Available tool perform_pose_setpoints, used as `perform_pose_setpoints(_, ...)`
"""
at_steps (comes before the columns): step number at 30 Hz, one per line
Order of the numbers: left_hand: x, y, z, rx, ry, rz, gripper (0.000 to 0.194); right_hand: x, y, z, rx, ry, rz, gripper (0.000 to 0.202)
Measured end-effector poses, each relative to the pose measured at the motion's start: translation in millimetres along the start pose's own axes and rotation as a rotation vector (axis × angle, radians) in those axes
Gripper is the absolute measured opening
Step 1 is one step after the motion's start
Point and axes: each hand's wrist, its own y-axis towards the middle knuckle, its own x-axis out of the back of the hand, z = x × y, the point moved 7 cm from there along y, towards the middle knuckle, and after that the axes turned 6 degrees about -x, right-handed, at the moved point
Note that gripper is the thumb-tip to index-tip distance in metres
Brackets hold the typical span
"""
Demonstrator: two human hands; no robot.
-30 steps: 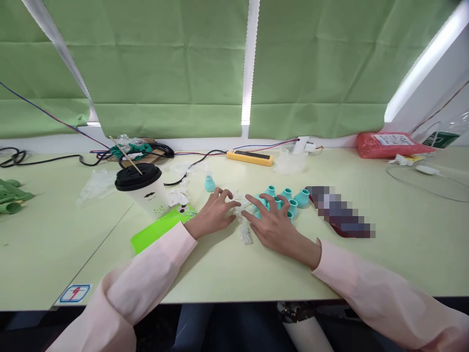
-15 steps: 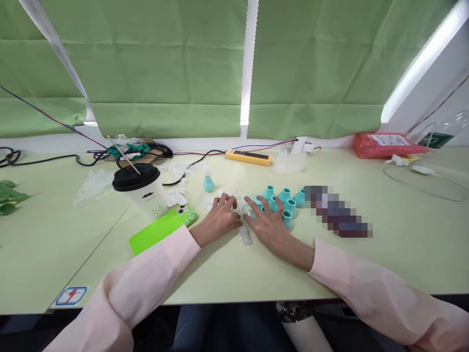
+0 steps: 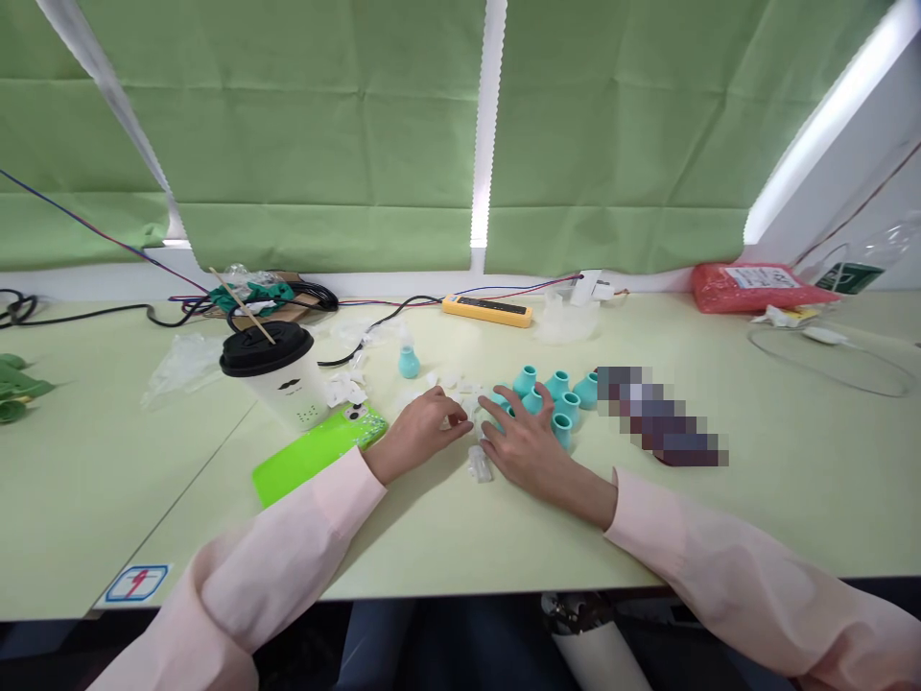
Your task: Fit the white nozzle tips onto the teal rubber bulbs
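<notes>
My left hand (image 3: 417, 437) is over the table, its fingers curled and the thumb pressed close to the index fingertip. Anything in that pinch is too small to make out. Facing it, my right hand (image 3: 529, 449) has its fingers spread among several turquoise rubber bulbs (image 3: 566, 408), partly covering some. Small clear and white plastic pieces (image 3: 460, 386) lie around the fingertips. Just below, between both hands, rests a clear plastic piece (image 3: 480, 464). Apart from the group, a turquoise bulb with a clear top (image 3: 409, 362) stands upright.
A green phone (image 3: 309, 456) and a lidded paper cup (image 3: 280, 384) are beside my left forearm. A blurred dark object (image 3: 666, 417) lies to the right. Behind are a yellow power strip (image 3: 487, 310), cables, clear plastic bags and a red package (image 3: 755, 288).
My left hand's fingers have drawn down and closed toward the thumb, uncovering white pieces behind them. My right hand has barely moved, its fingers still spread.
</notes>
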Motion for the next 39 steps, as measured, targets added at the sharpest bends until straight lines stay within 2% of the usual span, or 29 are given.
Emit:
perform_pose_setpoints(3, 3.6, -2.8, 9.1, 0.126, -0.203, -0.077, 0.022, 3.8, -1.7, 3.4, 0.061, 0.083, -0.022, 0.019)
perform_pose_setpoints(5, 4.0, -5.1, 13.2, 0.195, -0.367, -0.113, 0.025, 10.0, -2.1, 1.5, 0.059, 0.155, -0.082, 0.018)
perform_pose_setpoints(10, -1.0, -9.4, 18.2, 0.342, -0.734, -0.114, 0.029, 34.5, -5.0, -10.1, -0.020, 0.361, -0.317, 0.008)
perform_pose_setpoints(15, -4.8, -11.9, 19.6, 0.399, -0.966, -0.127, 0.028, 43.3, -9.5, -11.1, -0.005, 0.456, -0.416, 0.002)
perform_pose_setpoints(19, -10.0, -13.3, 19.4, 0.403, -1.046, -0.121, 0.026, 40.1, -11.6, -9.1, 0.036, 0.531, -0.420, 0.006)
perform_pose_setpoints(23, -15.1, -13.4, 17.4, 0.386, -1.103, -0.090, 0.028, 36.1, -10.9, -11.8, 0.004, 0.633, -0.393, 0.007)
perform_pose_setpoints(27, -16.5, -15.0, 19.0, 0.387, -1.067, -0.090, 0.032, 35.8, -11.6, -14.9, -0.014, 0.693, -0.418, 0.008)
perform_pose_setpoints(31, -14.9, -17.4, 22.2, 0.427, -0.980, -0.147, 0.032, 37.8, -14.3, -16.5, -0.022, 0.678, -0.480, 0.008)
perform_pose_setpoints(36, -11.8, -19.1, 18.0, 0.500, -1.004, -0.244, 0.032, 41.1, -15.4, -15.6, -0.007, 0.659, -0.511, 0.009)
perform_pose_setpoints(39, -8.5, -20.4, 14.7, 0.494, -1.013, -0.304, 0.027, 43.1, -15.8, -14.9, 0.003, 0.667, -0.523, 0.009)
